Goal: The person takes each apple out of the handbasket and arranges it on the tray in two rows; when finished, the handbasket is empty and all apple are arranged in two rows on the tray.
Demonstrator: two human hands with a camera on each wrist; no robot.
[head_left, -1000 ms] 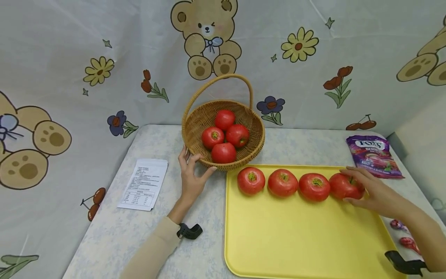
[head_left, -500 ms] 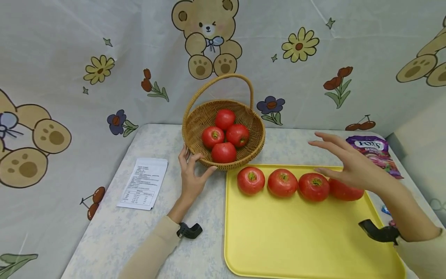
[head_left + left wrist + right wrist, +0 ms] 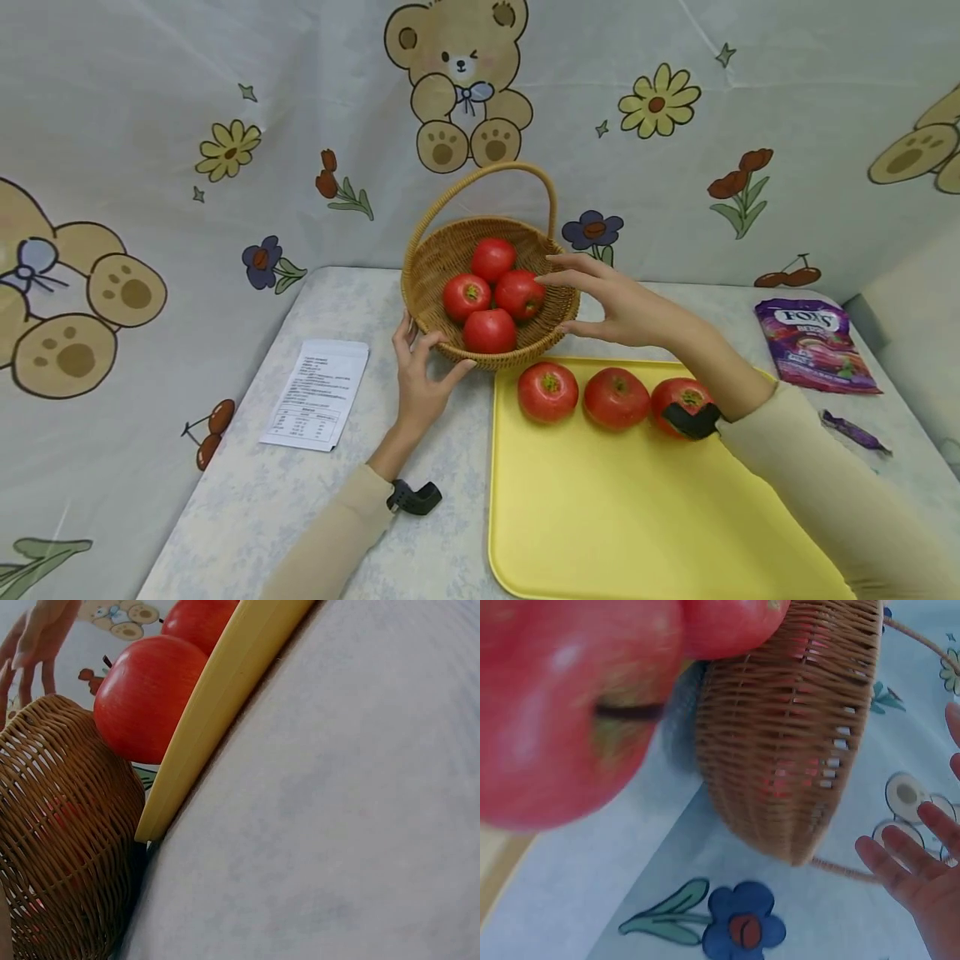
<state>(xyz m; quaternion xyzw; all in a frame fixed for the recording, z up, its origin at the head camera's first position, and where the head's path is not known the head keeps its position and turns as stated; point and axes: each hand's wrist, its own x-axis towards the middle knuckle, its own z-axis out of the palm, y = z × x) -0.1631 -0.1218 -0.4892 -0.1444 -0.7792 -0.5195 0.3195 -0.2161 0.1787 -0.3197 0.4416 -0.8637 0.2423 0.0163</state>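
Observation:
A wicker basket (image 3: 423,275) with a tall handle holds several red apples (image 3: 490,332). My left hand (image 3: 420,387) holds its left front rim, fingers along the outer wall and thumb toward the front. My right hand (image 3: 626,308) hovers at the right rim, fingers spread and nothing between them, fingertips overlapping the rim in the head view. In the right wrist view, the fingers (image 3: 907,866) show outstretched beside the basket wall. Three apples (image 3: 617,400) show in a row on the yellow tray (image 3: 600,517); the right forearm and its black wrist strap cover part of that row.
A white printed packet (image 3: 317,393) lies left of the basket. At the far right are a purple candy bag (image 3: 817,346) and a small purple-wrapped candy (image 3: 855,432). A patterned cloth (image 3: 315,92) hangs behind the table.
My right hand has let go of the rightmost apple on the tray, lifted, and moved left to the basket. My left hand has stayed at the basket rim.

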